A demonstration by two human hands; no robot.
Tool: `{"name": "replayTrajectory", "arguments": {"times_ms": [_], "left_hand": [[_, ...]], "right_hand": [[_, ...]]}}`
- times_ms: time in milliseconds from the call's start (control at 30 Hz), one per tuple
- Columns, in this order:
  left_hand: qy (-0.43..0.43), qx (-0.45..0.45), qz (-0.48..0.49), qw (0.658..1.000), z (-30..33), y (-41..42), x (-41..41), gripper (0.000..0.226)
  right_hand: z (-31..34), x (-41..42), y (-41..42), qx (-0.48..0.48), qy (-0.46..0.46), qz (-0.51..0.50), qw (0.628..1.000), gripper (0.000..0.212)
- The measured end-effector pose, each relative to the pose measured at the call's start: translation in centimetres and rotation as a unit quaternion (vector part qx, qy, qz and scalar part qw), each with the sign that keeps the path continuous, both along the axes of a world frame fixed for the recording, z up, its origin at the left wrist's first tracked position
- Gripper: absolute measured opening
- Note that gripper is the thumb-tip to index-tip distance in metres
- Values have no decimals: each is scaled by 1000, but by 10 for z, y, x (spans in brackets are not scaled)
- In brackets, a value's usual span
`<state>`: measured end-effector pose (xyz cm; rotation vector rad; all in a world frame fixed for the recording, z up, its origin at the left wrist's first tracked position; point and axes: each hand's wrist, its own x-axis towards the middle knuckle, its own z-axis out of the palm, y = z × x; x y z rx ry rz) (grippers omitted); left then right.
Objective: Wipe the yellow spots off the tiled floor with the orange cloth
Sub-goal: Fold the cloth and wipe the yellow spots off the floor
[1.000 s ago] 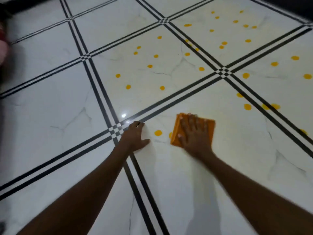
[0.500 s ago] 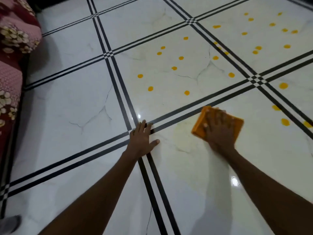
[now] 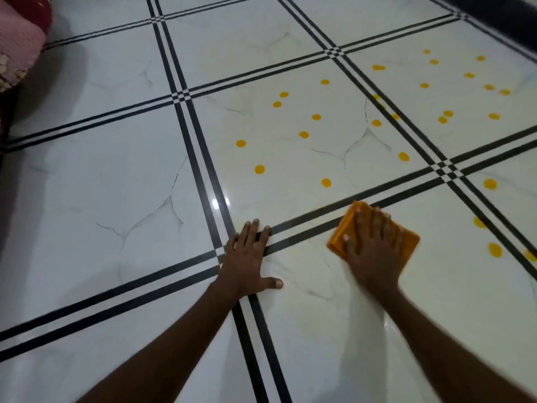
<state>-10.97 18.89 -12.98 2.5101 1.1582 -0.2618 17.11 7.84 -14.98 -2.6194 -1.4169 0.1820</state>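
The right hand [image 3: 374, 257] presses the orange cloth [image 3: 406, 239] flat on the tiled floor [image 3: 116, 184], fingers spread. The left hand [image 3: 247, 260] braces at nine o'clock, fingers together. Keep even pressure; sweep toward the yellow spots [image 3: 326, 182] at twelve and three o'clock.

Right hand [image 3: 374, 254] flat on orange cloth [image 3: 406, 242], left hand [image 3: 247, 257] braced on tiled floor [image 3: 116, 184], yellow spots [image 3: 326, 182] beyond

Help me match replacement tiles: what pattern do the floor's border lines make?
Paired black lines on white tiled floor, forming small checks at crossings; head view.
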Motion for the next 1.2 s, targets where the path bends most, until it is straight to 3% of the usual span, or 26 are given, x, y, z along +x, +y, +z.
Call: {"name": "replayTrajectory", "arguments": {"times_ms": [133, 267, 433, 567, 633, 733, 867, 1033, 1200], "left_hand": [[44, -20, 8, 999, 22, -2, 13, 132], [118, -42, 12, 992, 47, -1, 33, 136], [135, -24, 9, 990, 35, 5, 40, 142], [112, 0, 9, 994, 28, 11, 32, 145], [116, 12, -29, 993, 27, 11, 43, 143], [136, 44, -116, 983, 39, 8, 59, 137], [143, 107, -277, 944, 59, -2, 111, 132], [110, 10, -162, 981, 54, -22, 187, 137], [97, 15, -120, 988, 26, -33, 191, 146]], "right_hand": [[5, -67, -42, -106, 30, 57, 992, 83], [36, -51, -28, -214, 88, 127, 964, 96], [11, -64, -27, -122, 98, 96, 983, 90], [9, 6, 23, -53, 23, 267, 962, 79], [11, 62, 17, -50, 1, 167, 985, 76], [12, 71, -43, -55, 30, 41, 997, 80], [24, 61, -87, -177, 81, 151, 969, 89], [53, 103, -66, -286, 135, 243, 917, 84], [31, 101, -95, -191, 112, 258, 940, 81]]}}
